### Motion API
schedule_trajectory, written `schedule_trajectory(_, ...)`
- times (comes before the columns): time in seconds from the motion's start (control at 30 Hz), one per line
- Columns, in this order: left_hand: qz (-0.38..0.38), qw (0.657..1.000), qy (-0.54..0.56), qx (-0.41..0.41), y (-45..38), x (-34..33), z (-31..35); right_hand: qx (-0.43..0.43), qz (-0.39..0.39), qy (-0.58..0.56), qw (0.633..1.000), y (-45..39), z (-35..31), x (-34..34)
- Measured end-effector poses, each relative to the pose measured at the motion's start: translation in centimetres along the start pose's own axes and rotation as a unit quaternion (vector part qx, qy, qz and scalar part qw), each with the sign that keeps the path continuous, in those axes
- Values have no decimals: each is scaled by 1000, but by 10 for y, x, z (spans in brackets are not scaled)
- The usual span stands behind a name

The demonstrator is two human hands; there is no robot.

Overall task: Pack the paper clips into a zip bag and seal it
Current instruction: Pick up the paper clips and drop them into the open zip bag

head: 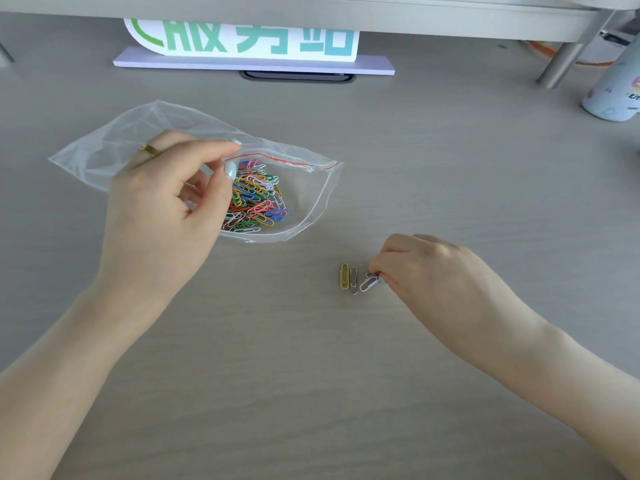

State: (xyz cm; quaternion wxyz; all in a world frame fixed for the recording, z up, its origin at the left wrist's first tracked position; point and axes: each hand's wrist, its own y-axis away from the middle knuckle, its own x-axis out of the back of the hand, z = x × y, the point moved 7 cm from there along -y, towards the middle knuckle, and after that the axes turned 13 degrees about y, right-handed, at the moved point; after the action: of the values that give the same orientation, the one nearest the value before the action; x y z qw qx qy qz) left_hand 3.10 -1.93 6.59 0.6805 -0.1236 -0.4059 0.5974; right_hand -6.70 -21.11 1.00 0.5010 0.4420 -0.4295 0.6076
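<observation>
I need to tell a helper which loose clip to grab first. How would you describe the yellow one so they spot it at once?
Start at the zip bag full of coloured clips, then look toward the right hand. Three clips lie loose on the table there; the yellow paper clip is farthest from the fingers, beside two pale ones.

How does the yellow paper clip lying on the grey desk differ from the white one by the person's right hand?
The yellow paper clip lies free and untouched, while the white paper clip is pinched at one end by the right hand. The yellow paper clip points straight away from the person; the white paper clip sits slanted. They differ in colour too. Both are still on the grey desk, outside the clear zip bag, and look alike in shape.
</observation>
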Motion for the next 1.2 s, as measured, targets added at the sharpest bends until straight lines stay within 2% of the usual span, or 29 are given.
schedule_trajectory(0.17, 6, 1000, 2, 0, 0, 1, 0, 45, 86, -5, 995, 7, -1, 3)
schedule_trajectory(0.4, 9, 1000, 9, 2, -1, 2, 0, 77, 137, -47, 987, 4, 6, 2)
schedule_trajectory(0.57, 8, 1000, 6, -1, -2, 3, 1, 84, 123, -59, 987, -6, 13, -6)
schedule_trajectory(0.67, 8, 1000, 7, 2, -2, 4, 1, 44, 69, -169, 982, -13, 22, -5)
schedule_trajectory(0.73, 6, 1000, 5, 3, -2, 4, 1, -32, 23, -313, 949, -20, 33, -7)
schedule_trajectory(0.8, 6, 1000, 3, 7, -2, 5, 1, -77, 1, -410, 909, -27, 37, -4)
schedule_trajectory(1.0, 9, 1000, 3, 13, -2, 6, -1, -36, 25, -533, 845, -83, -3, 27)
schedule_trajectory(1.13, 24, 999, 26, 34, -1, 7, -4, -33, 7, -489, 871, -127, -41, 15)
schedule_trajectory(1.2, 25, 999, 28, 38, -1, 7, -5, -51, 52, -458, 886, -142, -46, 16)
